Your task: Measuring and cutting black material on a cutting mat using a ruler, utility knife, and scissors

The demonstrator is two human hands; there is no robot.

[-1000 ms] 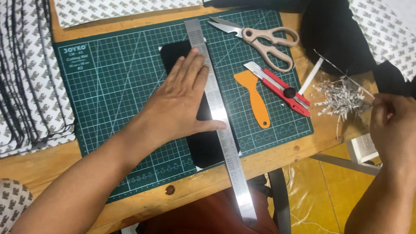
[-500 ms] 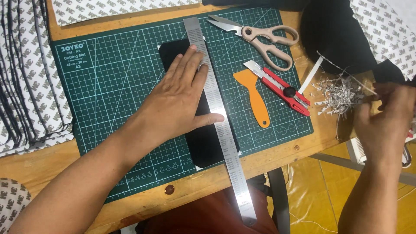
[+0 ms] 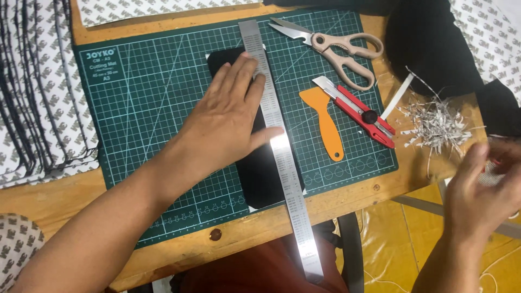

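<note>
Pressing flat with fingers spread, the left hand [image 3: 228,122] pins a steel ruler [image 3: 277,146] and black sheet [image 3: 266,173] on the green cutting mat [image 3: 141,108], mid-table. The right hand [image 3: 480,192] hovers off the table's right edge, blurred; its fingers' state cannot be told. Scissors [image 3: 336,46], a red knife [image 3: 361,111] and an orange scraper [image 3: 325,119] lie right of the ruler.

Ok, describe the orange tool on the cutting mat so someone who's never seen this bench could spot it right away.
Start at the green cutting mat on the wooden bench. Right of the steel ruler under the left hand, below the beige-handled scissors, lies the orange scraper. It is flat, one-piece plastic with a wide blade and thin handle, unlike the red utility knife beside it.
</note>
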